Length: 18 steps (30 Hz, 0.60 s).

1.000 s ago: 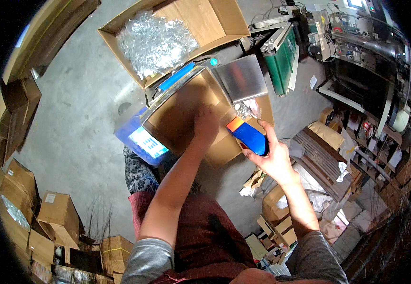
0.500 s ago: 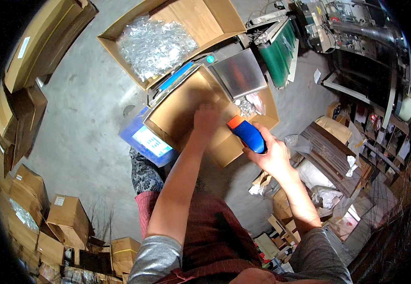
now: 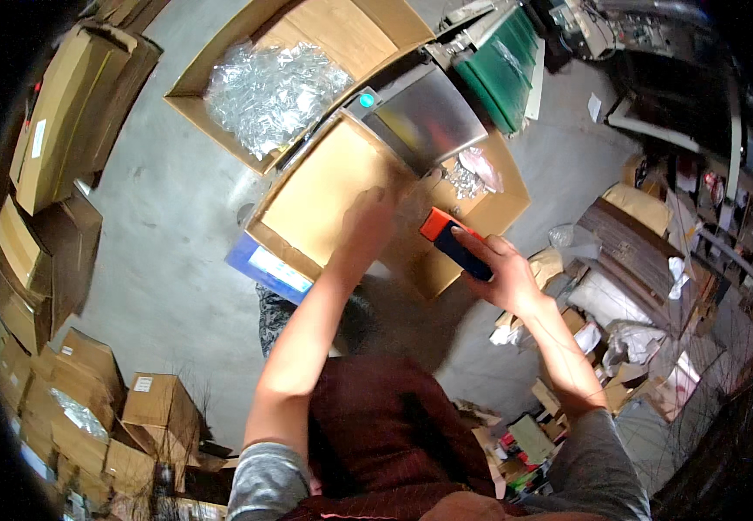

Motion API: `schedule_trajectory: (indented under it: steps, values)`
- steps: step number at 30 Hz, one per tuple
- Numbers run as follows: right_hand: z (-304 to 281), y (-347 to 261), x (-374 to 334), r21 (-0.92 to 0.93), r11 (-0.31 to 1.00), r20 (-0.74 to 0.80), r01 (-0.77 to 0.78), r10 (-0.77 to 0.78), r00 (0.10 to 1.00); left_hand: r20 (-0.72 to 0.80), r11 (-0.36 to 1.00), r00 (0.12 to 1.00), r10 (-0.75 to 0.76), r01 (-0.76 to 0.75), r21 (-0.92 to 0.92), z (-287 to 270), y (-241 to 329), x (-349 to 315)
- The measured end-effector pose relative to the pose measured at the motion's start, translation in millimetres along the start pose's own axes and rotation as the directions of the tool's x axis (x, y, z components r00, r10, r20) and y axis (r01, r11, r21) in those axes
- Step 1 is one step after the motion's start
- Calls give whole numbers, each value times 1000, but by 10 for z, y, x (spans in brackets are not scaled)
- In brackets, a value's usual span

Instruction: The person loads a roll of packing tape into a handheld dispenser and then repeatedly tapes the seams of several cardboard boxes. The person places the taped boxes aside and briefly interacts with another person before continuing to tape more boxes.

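The right hand (image 3: pixel 505 271) clasps an orange-ended tool (image 3: pixel 458 250), now turned from bright-blue face to darker one, while left of that grip the blurred left hand's (image 3: pixel 368 222) hold cannot be told.

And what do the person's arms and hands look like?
The left sleeve and right sleeve are grey and short, leaving the forearms bare. No glove shows on the right hand, or on the left hand, which is blurry. No watch shows either.
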State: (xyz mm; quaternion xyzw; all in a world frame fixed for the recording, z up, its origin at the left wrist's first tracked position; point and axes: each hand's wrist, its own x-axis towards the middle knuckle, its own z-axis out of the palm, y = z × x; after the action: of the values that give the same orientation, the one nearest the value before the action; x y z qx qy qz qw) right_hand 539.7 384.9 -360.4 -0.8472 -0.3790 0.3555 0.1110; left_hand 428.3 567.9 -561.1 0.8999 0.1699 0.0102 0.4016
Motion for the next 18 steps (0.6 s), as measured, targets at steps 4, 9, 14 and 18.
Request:
schedule_trajectory:
  steps: [4,9,14,18]
  values:
    - [-310,-294,-207,36,995,-64,91,-89,994,109,900,991,-83,121,-419,-1048,556,-94]
    - [-784,-833,-239,-10,978,-8,209,-209,978,401,485,896,-191,442,-755,-1713,781,-471]
    - [-918,-1114,-214,-90,920,-152,381,-391,908,532,-101,819,-217,523,-846,-2088,920,-607]
    - [-1018,-1340,-239,-40,892,-134,450,-451,882,502,45,793,-345,548,-835,-2262,878,-720]
